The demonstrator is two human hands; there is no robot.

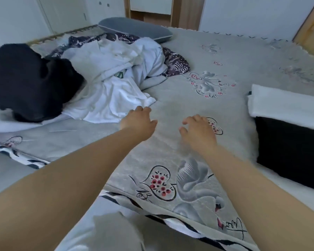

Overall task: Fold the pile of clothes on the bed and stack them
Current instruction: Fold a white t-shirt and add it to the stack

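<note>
Two bare hands reach over the grey bed cover at mid-frame. Left hand hovers just beside the near corner of the white garment, fingers loosely curled, its grip holding nothing. Right hand sits lower right of it, fingers relaxed and spread, grip empty too. Unfolded clothes lie at left of the frame: a black fleece piece against the white ones. At the right edge, folded white cloth rests on folded black cloth. A grey pillow lies at upper centre.
</note>
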